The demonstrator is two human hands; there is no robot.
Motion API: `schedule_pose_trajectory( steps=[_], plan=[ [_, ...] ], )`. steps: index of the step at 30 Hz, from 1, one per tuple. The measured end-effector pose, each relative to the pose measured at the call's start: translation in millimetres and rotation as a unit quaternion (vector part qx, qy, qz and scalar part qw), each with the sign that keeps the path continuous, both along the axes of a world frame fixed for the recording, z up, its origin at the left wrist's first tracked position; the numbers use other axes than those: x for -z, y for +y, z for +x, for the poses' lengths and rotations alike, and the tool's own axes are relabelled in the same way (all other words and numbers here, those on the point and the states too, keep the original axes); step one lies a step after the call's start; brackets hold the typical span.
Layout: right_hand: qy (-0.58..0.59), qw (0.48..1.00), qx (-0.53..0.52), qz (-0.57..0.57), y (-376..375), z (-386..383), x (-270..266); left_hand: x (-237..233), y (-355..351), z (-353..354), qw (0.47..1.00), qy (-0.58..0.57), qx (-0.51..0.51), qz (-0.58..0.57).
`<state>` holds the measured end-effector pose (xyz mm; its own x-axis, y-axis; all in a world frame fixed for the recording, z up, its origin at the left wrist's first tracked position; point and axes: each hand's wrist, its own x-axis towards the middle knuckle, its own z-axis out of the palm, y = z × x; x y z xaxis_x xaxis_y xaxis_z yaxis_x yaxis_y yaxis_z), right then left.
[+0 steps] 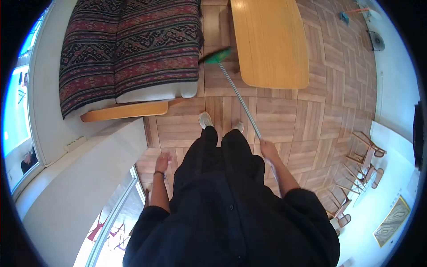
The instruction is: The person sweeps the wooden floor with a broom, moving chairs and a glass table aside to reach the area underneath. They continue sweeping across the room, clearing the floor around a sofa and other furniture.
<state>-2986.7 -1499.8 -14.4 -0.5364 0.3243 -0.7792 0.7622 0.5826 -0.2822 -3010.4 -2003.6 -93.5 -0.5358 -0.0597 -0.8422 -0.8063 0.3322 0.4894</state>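
Observation:
A broom with a green head (219, 55) and a long grey handle (240, 99) slants across the parquet floor, its head between the patterned sofa and the wooden table. My right hand (268, 149) is closed around the upper end of the handle. On the other side of my body, my left hand (164, 162) hangs beside my thigh, holding no visible object; its fingers are slightly blurred and look loosely curled apart. A dark band circles the left wrist.
The sofa (133, 49) with its wooden armrest (126, 111) stands front left. Ahead to the right is the wooden table (273, 44). Chairs (367, 147) line the right wall, and a fan (377, 41) stands farther ahead. A low white wall (98, 164) runs at left.

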Motion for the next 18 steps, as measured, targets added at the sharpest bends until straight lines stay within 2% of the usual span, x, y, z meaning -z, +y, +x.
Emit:
schedule_pose_trajectory(
  steps=[1, 4, 6, 9, 12, 14, 16, 17, 18],
  plan=[
    [0.021, 0.999, -0.005, 0.025, 3, 0, 34, -7, 10, -14, 1.0, 0.004, 0.009, -0.008],
    [0.041, 0.996, -0.078, -0.02, -16, -59, 44, -24, 38, -37, 0.998, 0.003, 0.04, -0.047],
    [0.06, 0.998, -0.027, -0.025, -27, -64, 95, -35, 51, -29, 0.997, 0.008, 0.042, -0.063],
    [-0.031, 0.999, -0.035, -0.025, -26, -56, 61, -49, 61, -2, 0.997, 0.015, 0.018, -0.08],
    [-0.035, 0.996, -0.081, -0.012, 26, 37, 142, -51, 67, 60, 0.995, -0.016, -0.025, -0.1],
    [-0.051, 0.996, -0.079, 0.006, 78, 91, 117, -31, 65, 118, 0.993, -0.044, -0.061, -0.089],
    [-0.098, 0.977, -0.186, 0.016, 145, 154, 125, -20, 83, 178, 0.987, -0.112, -0.09, -0.069],
    [-0.115, 0.98, -0.155, 0.051, 177, 179, 123, -23, 105, 199, 0.986, -0.15, -0.012, -0.077],
    [-0.133, 0.98, -0.123, 0.086, 207, 202, 119, -30, 129, 215, 0.966, -0.226, -0.112, -0.055]
  ],
)
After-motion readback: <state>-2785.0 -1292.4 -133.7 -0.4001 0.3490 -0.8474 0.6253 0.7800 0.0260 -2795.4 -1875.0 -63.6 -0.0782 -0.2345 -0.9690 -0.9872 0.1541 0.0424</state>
